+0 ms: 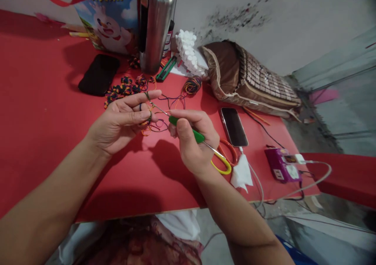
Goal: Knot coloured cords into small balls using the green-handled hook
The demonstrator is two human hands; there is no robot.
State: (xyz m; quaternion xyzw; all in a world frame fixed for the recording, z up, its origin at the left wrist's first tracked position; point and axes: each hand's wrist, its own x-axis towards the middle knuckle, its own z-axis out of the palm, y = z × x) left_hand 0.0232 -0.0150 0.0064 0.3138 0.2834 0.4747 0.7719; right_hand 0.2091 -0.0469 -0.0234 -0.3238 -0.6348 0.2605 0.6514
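Surface: red table (44, 128), pale wall (235, 6) behind it with a patch of dark specks. Back of table: printed bag (110, 30) with a cartoon figure, steel bottle (157, 30) upright beside it. Near the bottle's base, green cutter (166, 69); to its right, a white knobbly object (188, 51), then a brown cushion (255, 73) with a checked panel.

Left hand (114, 122): my thumb and fingers are together, clamped on a small piece of multicolored yarn work (149, 118). My index finger extends away from the others, a dark green strand looped over it; a dark blue strand crosses another finger.

Right hand (195, 139): my fingers are closed around the green handle of a metal hook (198, 136). Its thin shaft points left, tip at the yarn by my left index finger. The rear metal end slants out below my hand.

Loose strands run on the table near the work; wound yarn bundle (192, 85) lies beyond, in front of the white object. Knotted yarn pieces (122, 89) lie behind my left hand, near a black flat object (99, 74).

Right side of table: smartphone (234, 127) with white cable plugged in; orange and yellow handle loops (233, 155) just beside my right hand; crumpled white tissue (242, 173); purple box (279, 165) with a white plug, near the table's right edge.
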